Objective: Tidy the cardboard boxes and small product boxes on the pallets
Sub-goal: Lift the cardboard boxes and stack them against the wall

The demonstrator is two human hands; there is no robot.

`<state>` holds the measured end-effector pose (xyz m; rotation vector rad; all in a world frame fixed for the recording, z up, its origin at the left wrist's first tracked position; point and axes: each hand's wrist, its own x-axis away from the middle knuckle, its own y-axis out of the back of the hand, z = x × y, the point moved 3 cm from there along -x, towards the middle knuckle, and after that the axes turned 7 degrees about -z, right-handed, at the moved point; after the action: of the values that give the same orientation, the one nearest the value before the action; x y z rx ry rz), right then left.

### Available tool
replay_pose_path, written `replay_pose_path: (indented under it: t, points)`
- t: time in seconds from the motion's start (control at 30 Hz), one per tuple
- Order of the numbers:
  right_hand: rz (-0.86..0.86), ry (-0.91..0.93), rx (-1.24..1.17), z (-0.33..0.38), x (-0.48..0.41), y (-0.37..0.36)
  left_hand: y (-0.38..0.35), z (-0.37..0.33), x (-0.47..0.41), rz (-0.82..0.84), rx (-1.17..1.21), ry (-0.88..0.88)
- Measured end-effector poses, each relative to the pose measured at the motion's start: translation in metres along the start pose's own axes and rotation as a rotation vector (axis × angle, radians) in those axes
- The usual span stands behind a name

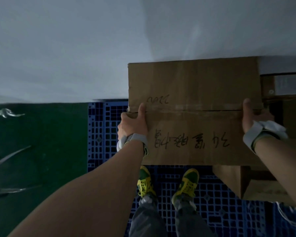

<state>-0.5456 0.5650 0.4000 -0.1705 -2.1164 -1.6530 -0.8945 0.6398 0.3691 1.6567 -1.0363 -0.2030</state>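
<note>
The person is standing on the blue pallet [101,134], with the yellow-and-green shoes [144,182] showing just under the near edge of the cardboard box [195,100]. The left hand [132,124] is gripping the box's left side with its thumb lying over the taped top seam. The right hand [253,117] is mirroring it on the right side, so each grip is clamped on the box, though the fingers are hidden behind the edges. The box is riding level in front of the body, seemingly clear of the pallet, and its right end is overlapping the other cartons [229,178] sitting to the right. Doing this step well probably means carrying it flat, since the top seam is gaping slightly. It also means lining its far edge up with the white wall [75,48] and its side flush against the neighbouring cartons, then lowering it without trapping fingers.
</note>
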Motion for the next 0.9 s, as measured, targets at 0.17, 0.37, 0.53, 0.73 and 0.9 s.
replay_pose_path:
  t: [0.17, 0.37, 0.53, 0.73, 0.9]
  points:
    - [-0.014, -0.143, -0.101, -0.005, -0.001, -0.013, -0.011, 0.006, -0.002, -0.023, -0.014, 0.014]
    - [-0.127, -0.041, -0.319, 0.006, -0.003, -0.032, -0.023, 0.014, -0.005, -0.071, -0.100, -0.021]
    - [-0.194, 0.039, -0.393, 0.011, -0.004, -0.028, -0.020, 0.008, -0.002, -0.065, -0.110, -0.043]
    - [-0.081, -0.057, -0.148, 0.000, -0.003, -0.021, -0.006, 0.001, -0.001, 0.043, -0.009, 0.027]
    - [-0.030, 0.033, 0.041, -0.001, -0.003, 0.003, 0.009, -0.013, 0.005, 0.169, 0.063, 0.075]
